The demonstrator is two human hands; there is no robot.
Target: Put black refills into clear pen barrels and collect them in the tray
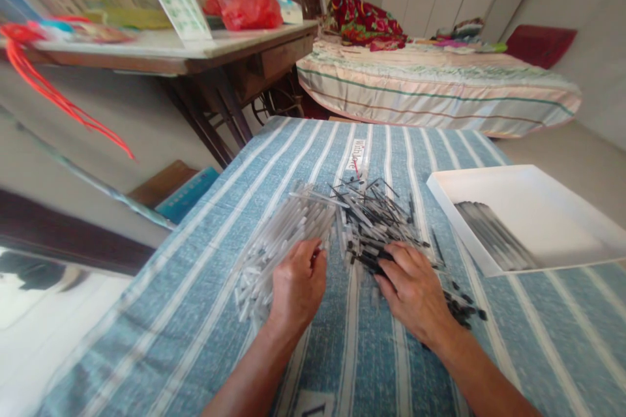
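while right fingers (390, 268) touch black rods (374, 216) | left hand (297, 283) beside clear tubes (293, 221)

The left hand (299, 280) curls its fingertips out of sight, so whether it pinches anything cannot be told. The right hand (413, 287) covers part of the dark pieces (379, 218), and its grip is unclear. Individual ends in that pile and among the pale tubes (293, 228) blur together. Both forearms leave the picture at the bottom, as does the near edge of the striped cloth (195, 313), where a printed patch (309, 402) is cut through. Beyond the cloth's right edge, the white tray's (562, 208) outer corner is cropped. Past its left edge, a pale shape (73, 339) is smeared beyond recognition.
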